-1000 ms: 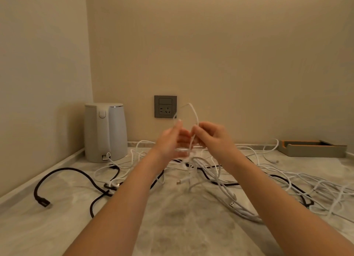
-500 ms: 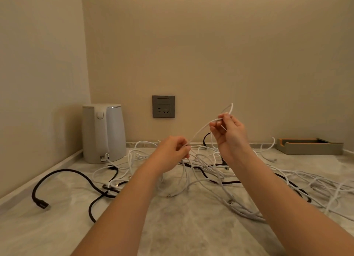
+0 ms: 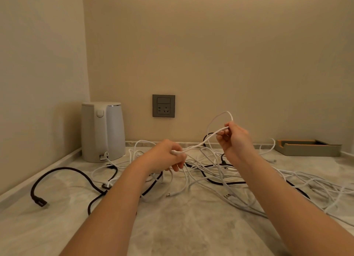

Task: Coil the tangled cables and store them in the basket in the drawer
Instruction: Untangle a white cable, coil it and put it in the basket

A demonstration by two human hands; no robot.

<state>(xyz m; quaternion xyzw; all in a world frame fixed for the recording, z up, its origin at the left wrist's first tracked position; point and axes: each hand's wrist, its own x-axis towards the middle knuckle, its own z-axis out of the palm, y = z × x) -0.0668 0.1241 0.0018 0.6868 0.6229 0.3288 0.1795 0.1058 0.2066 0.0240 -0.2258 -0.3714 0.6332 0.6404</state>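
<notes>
A tangle of white cables [image 3: 220, 171] and a black braided cable [image 3: 63, 171] lies spread over the marble counter [image 3: 182, 223]. My left hand [image 3: 168, 156] grips one white cable near its plug end, fingers curled round it. My right hand [image 3: 235, 139] is raised higher and to the right and pinches the same white cable [image 3: 199, 144], which stretches between the two hands and loops above the right hand. No basket or drawer is in view.
A white electric kettle [image 3: 103, 131] stands in the left back corner. A grey wall socket [image 3: 163, 105] sits on the back wall. A flat grey-and-wood tray [image 3: 308, 147] lies at the back right. The black cable's plug [image 3: 40, 203] lies near the left wall.
My hands have drawn apart. The right hand rose and moved right with the white cable, then settled a little lower; the left hand stays low, holding the plug end.
</notes>
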